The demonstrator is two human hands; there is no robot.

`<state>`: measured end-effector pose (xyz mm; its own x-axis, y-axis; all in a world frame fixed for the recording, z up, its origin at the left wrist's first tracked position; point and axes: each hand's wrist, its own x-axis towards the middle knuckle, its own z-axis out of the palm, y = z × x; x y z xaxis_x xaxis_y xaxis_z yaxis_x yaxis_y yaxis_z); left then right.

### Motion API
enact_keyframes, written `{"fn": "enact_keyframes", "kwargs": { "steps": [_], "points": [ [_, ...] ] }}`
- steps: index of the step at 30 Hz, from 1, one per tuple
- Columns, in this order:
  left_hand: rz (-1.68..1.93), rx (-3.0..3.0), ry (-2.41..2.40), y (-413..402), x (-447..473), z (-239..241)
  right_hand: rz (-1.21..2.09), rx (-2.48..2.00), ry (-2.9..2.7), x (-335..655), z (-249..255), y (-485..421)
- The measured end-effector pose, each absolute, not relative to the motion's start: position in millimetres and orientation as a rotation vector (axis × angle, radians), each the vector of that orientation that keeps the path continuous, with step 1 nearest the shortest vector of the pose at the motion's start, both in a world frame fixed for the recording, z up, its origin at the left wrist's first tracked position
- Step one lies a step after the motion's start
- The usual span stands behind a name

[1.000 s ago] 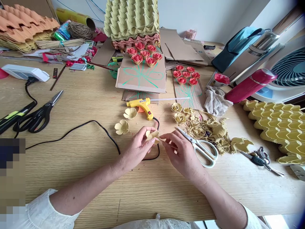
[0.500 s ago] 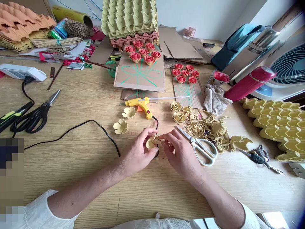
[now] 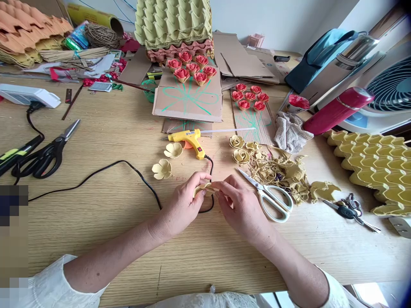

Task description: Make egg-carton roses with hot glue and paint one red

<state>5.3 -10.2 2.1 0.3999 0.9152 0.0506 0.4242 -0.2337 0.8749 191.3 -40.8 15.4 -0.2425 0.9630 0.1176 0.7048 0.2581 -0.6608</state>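
Note:
Between my two hands is a pale yellow egg-carton flower piece [image 3: 203, 187], partly hidden by fingers. My left hand [image 3: 183, 201] is closed on its left side, thumb below and fingers above. My right hand [image 3: 239, 203] pinches its right edge with thumb and forefinger. Beyond my left hand lie two loose cut flower cups, one nearer [image 3: 162, 169] and one farther [image 3: 173, 150]. A yellow glue gun [image 3: 189, 139] rests past them, a clear glue stick in its back. White-handled scissors [image 3: 276, 203] lie right of my right hand, beside finished yellow rosettes [image 3: 240, 156].
Carton scraps [image 3: 282, 171] and keys [image 3: 349, 211] lie to the right. Red paper roses [image 3: 192, 68] stand on cardboard [image 3: 189, 96] at the back. Black scissors [image 3: 48, 156] lie left; a black cord [image 3: 122, 161] crosses the table. A red flask [image 3: 340, 110] stands near a fan [image 3: 391, 90].
The flower piece has tilted in my hands, so its cup now shows nearly edge-on. My left thumb has shifted up and left along it. The things on the table stay in place.

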Motion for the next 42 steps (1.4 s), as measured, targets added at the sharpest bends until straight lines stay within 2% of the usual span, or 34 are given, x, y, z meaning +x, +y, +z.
{"fn": "enact_keyframes", "kwargs": {
  "steps": [11,21,33,39,42],
  "points": [
    [0.761,1.785,1.190,-8.3,5.5,1.6,0.661,-1.469,-1.991,189.8,15.1,-41.9],
    [0.715,1.638,1.176,-5.4,3.9,9.7,0.442,-1.462,-2.102,188.2,16.6,-44.9],
    [0.721,1.615,1.169,-2.9,2.1,8.6,0.482,-1.468,-2.110,189.7,16.9,-43.3],
    [0.726,1.612,1.167,-2.3,2.3,11.9,0.376,-1.448,-2.177,190.9,17.9,-43.3],
    [0.753,1.636,1.162,-3.4,2.7,10.1,0.443,-1.454,-2.125,191.8,17.3,-41.9]
  ]
}}
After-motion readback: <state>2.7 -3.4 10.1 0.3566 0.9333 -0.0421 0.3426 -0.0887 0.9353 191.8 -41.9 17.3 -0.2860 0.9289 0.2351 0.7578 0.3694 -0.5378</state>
